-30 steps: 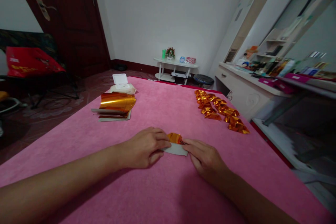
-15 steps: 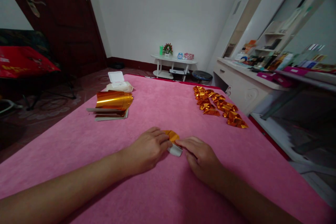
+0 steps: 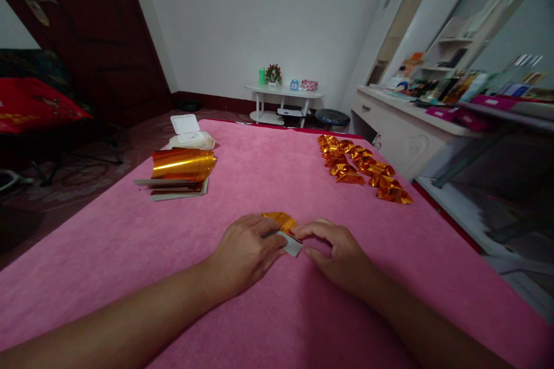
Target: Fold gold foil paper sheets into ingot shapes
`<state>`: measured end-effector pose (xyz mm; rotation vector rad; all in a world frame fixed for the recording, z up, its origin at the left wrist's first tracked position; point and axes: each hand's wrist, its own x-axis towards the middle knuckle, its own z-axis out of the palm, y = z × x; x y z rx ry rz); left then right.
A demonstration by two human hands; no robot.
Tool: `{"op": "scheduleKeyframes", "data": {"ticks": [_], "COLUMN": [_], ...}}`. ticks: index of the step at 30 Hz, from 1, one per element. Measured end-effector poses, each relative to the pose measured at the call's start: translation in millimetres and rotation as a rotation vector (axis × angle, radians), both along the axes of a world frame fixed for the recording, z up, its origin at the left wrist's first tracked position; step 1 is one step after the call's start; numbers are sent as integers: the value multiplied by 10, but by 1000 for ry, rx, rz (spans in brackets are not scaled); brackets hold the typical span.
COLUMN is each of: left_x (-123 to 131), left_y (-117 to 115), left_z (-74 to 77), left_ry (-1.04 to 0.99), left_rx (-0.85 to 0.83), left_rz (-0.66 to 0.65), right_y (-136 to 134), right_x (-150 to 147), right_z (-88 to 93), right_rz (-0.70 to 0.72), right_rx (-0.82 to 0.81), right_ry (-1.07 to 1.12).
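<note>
A partly folded sheet of gold foil paper (image 3: pixel 281 221) with a pale underside lies on the pink cloth, between my two hands. My left hand (image 3: pixel 247 251) grips its left side, thumb on the pale flap and fingers over the gold part. At the right edge of the sheet, my right hand (image 3: pixel 335 251) touches the gold with its index fingertip, its thumb apart and near the flap's corner. A stack of gold sheets (image 3: pixel 184 166) rests at the left. Folded gold pieces (image 3: pixel 372 167) lie in rows at the right.
The pink cloth (image 3: pixel 259 167) covers the table. An opened white container (image 3: pixel 187 130) stands at its far left. Beyond the table are a small white stand (image 3: pixel 283 91) and a round stool (image 3: pixel 332 117). A dresser (image 3: pixel 396 121) with bottles is on the right.
The pale flap now shows as a flatter, straight-edged strip. My right thumb has moved apart from the index finger. The whole view has shifted slightly.
</note>
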<state>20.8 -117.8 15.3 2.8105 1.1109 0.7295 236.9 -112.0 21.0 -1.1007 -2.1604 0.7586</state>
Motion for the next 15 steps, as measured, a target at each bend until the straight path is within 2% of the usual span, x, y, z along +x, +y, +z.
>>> {"op": "scheduleKeyframes", "data": {"ticks": [3, 7, 15], "left_x": [5, 28, 73], "left_y": [-3, -5, 87], "left_z": [11, 35, -20], "left_ry": [-35, -115, -325], "left_rx": [-25, -132, -360], "left_rz": [8, 31, 42], "right_y": [7, 6, 54], "right_x": [8, -17, -95], "right_z": [-26, -29, -42], "right_rz": [39, 22, -58], "right_rx": [18, 58, -16], "right_ry": [60, 89, 98]}}
